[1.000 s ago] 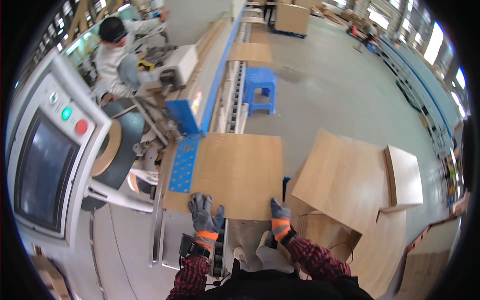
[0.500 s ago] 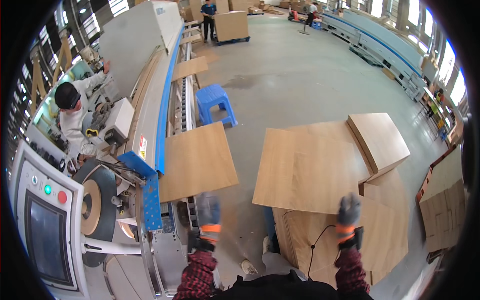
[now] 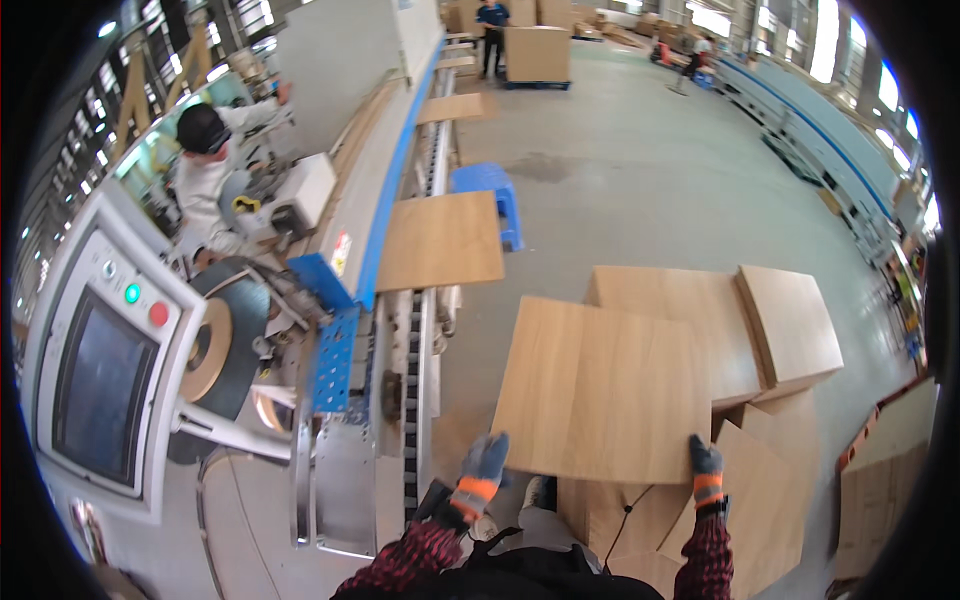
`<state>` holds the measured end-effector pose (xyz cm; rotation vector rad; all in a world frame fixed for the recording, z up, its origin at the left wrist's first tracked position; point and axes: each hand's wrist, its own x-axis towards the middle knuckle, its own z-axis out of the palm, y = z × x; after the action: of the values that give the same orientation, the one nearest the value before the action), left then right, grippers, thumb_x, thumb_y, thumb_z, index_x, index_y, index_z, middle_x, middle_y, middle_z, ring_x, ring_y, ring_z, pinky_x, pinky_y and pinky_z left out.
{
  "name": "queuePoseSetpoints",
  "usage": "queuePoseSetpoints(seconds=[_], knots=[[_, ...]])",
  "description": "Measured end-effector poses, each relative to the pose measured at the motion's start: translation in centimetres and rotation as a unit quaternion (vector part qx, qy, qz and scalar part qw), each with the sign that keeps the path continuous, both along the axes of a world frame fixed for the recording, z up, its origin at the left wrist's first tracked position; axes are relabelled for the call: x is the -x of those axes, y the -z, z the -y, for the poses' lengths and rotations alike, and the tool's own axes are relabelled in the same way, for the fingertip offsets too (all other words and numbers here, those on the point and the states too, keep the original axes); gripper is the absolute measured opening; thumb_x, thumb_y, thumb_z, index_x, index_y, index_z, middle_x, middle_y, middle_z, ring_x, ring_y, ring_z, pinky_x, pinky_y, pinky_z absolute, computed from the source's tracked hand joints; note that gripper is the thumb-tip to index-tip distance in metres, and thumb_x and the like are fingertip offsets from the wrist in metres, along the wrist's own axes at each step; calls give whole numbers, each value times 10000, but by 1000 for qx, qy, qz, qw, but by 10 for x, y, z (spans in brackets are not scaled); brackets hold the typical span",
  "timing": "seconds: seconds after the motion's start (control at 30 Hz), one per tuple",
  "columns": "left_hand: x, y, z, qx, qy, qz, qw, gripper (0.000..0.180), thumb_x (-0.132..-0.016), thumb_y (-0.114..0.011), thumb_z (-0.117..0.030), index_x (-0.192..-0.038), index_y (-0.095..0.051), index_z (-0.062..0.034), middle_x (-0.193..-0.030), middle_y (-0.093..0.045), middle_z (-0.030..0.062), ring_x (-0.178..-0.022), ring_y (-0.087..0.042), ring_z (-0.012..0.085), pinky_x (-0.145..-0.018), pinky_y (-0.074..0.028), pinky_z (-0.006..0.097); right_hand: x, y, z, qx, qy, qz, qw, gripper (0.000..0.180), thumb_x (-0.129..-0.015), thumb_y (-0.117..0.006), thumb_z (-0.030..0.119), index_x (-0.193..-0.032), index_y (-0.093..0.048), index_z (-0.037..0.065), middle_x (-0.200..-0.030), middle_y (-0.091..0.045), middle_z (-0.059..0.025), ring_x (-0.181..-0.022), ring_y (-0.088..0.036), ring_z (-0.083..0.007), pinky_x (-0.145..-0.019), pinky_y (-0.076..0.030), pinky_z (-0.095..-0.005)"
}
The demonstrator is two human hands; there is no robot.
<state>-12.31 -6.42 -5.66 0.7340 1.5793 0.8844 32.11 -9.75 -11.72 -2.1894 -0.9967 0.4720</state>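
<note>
Head view: left hand point(image 3: 484, 462) and right hand point(image 3: 706, 460) grasped the panel point(image 3: 605, 390) by its near corners, partly over the stack point(image 3: 675, 287); a label point(image 3: 341, 250) on the machine point(image 3: 368, 190) was too small to read

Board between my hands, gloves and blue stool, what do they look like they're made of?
The board looks like wood or wood-grain laminate, smooth and satin: pale grain streaks show, but could be printed. The gloves seem to be matt fabric, grey with orange cuffs, without shine, possibly coated. The stool is probably moulded plastic, given its even blue.
</note>
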Motion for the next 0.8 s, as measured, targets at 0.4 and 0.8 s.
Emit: queuePoseSetpoints(seconds=[0.4,0.8], knots=[[137,-37,175,134,-177,-556,801,571,-761,-529,-451,-1152,-521,-35,-1153,-507,243,-1047,-491,384,-871,-387,475,245,-25,26,74,-207,-250,943,223,-816,-623,234,-822,-652,13,-703,-617,2,-615,-525,-68,-537,-431,-255],[141,-11,121,-175,107,-568,797,604,-763,-533,-431,-1171,-471,10,-1303,-318,269,-1216,-280,440,-1029,-181,518,364,-6,11,32,-159,-335,928,319,-811,-625,293,-862,-611,-21,-773,-642,-80,-704,-578,-134,-625,-458,-287]])
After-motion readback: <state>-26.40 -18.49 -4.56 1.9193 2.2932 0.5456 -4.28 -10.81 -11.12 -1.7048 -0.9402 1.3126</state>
